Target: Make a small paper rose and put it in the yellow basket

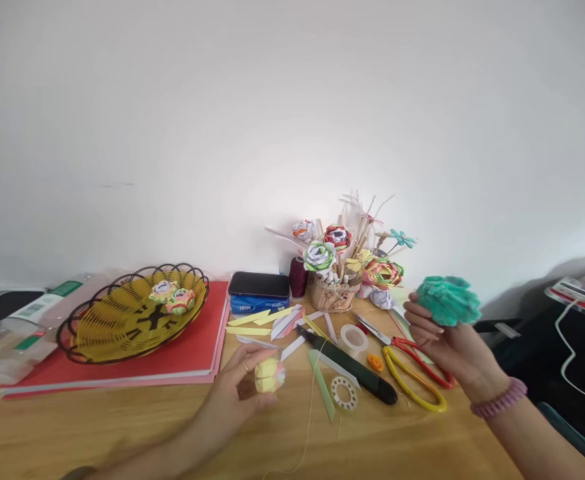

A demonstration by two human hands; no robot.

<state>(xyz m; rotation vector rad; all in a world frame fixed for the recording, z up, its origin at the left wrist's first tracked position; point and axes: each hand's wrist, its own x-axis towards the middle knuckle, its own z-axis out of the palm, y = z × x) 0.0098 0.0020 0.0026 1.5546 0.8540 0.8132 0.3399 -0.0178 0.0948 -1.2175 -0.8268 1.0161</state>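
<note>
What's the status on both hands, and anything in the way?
Left hand: holding yellow paper flower. Right hand: holding fuzzy teal flower, raised. Between them on wooden table: red-and-yellow-handled scissors, green paper strip.

Cannot read any word, brand or no. w/ certainty. Can notice white lettering (pixel 246 309) on front side of blue pack (pixel 268 305), directly under dark phone (pixel 259 285), but too small & blurred for spelling out. Can also find green-and-white label (pixel 42 305) on clear plastic pkg (pixel 89 285), at far L of view; seems to carry grey stripes (pixel 32 312), poss. lines of print, unreadable at this res. Just below, can see green patch (pixel 26 342) on clear plastic too, txt not legible. On front of small pot (pixel 333 300), can make out faint marks; cannot tell if letters or only pattern.
</note>
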